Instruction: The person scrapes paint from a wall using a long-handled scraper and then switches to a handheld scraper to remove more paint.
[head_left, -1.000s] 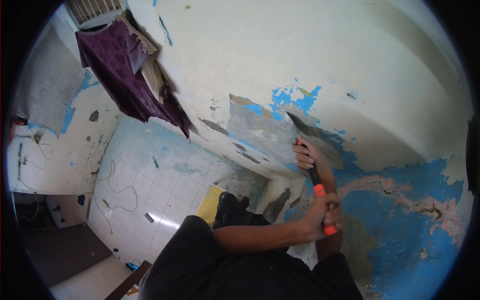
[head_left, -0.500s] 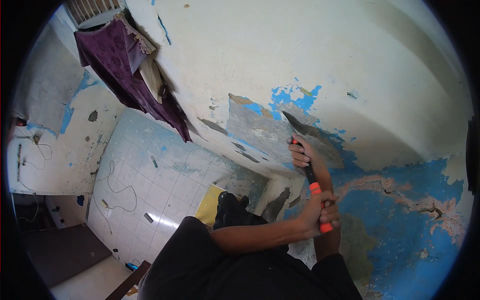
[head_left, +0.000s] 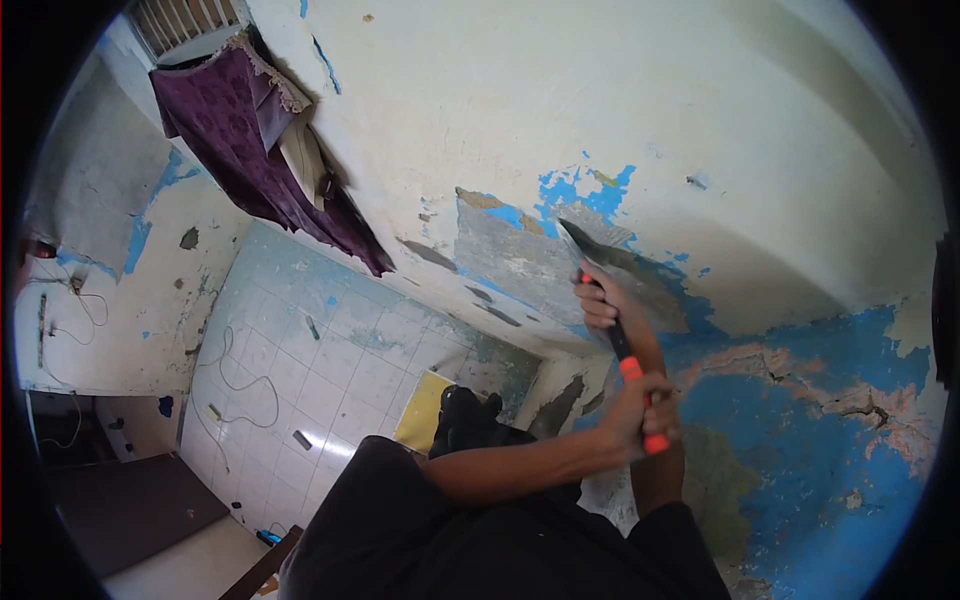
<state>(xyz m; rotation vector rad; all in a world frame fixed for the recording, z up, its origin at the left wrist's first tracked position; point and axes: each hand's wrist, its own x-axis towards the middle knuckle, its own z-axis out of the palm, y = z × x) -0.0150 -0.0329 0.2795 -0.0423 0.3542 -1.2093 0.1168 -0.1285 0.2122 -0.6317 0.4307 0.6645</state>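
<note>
A long-handled scraper with a black and orange-red handle is in both my hands. My left hand is wrapped round the lower grip near its end, slightly blurred. Farther up, close to the blade, my right hand closes round the shaft. The scraper's flat metal blade meets the wall, or nearly so, at the upper edge of a bare grey patch. Flaking blue paint shows just above the blade. A dark shadow lies on the wall beside the tool.
A purple curtain hangs at the upper left. A yellow board lies by my feet on the tiled floor, where a cable is strewn. To the right is a cracked blue wall; a dark brown panel stands lower left.
Both hands keep their hold on the scraper. Its blade tip has shifted very slightly left and up along the patch's edge, and the camera view has moved a little.
</note>
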